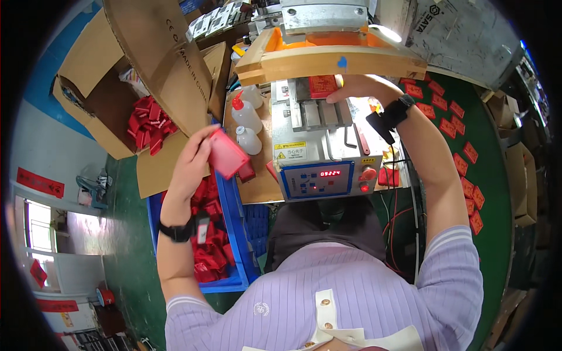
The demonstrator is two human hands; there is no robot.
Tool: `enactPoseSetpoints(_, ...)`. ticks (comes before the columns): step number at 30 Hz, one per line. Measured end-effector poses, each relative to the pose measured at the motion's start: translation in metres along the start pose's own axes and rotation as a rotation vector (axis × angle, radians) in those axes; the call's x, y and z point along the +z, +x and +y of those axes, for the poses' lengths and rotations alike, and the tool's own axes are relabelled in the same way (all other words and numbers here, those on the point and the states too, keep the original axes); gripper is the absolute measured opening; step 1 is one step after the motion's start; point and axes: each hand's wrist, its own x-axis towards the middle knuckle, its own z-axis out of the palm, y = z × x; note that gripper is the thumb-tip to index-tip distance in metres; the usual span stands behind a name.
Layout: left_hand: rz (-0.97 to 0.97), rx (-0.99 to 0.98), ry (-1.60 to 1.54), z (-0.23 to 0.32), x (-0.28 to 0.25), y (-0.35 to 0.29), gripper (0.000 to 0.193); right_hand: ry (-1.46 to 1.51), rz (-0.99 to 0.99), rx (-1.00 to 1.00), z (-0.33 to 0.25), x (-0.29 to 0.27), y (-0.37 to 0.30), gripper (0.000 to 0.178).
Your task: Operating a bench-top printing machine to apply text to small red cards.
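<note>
My left hand (196, 153) grips a flat red plastic case (227, 153) by its upper left edge, above the blue crate's far end. Under the wooden screen frame (328, 63), my right hand (356, 88) is closed at the right side of a red case with gold printing (322, 86). This printed case sits on the metal fixture (319, 114) of a printing machine (316, 151). My right thumb lies near its lower corner; the other fingers are partly hidden by the frame.
A blue crate (234, 245) of red cases stands at my left, with an open cardboard box (96, 111) of more behind it. White squeeze bottles (247, 117) stand left of the machine. Several printed red pieces (448, 127) lie on the green surface at right. Cables (404, 210) hang below.
</note>
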Motion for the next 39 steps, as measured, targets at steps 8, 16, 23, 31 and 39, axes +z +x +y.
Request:
enactPoseSetpoints(8, -0.234, 0.137, -0.082, 0.043, 0.107, 0.119, 0.036, 0.066, 0.323, 0.027, 0.019, -0.024, -0.059, 0.058)
enactPoseSetpoints(16, -0.298, 0.492, 0.635, 0.005, 0.159, 0.213, 0.041, 0.183, 0.454, 0.184, 0.019, -0.028, -0.143, 0.087)
enactPoseSetpoints(23, -0.555, 1.054, 1.03, 0.028, 0.178, 0.171, 0.041, 0.182, 0.503, 0.202, 0.029, -0.025, -0.198, 0.088)
enactPoseSetpoints(31, -0.826, 0.551, 0.251, 0.056, 0.135, 0.017, 0.032, -0.116, 0.8, 0.574, 0.048, -0.009, -0.354, 0.084)
enactPoseSetpoints(39, 0.143, 0.107, -0.148, -0.006, -0.004, -0.034, 0.023, 0.05, 1.074, 0.995, 0.113, 0.012, -0.543, 0.034)
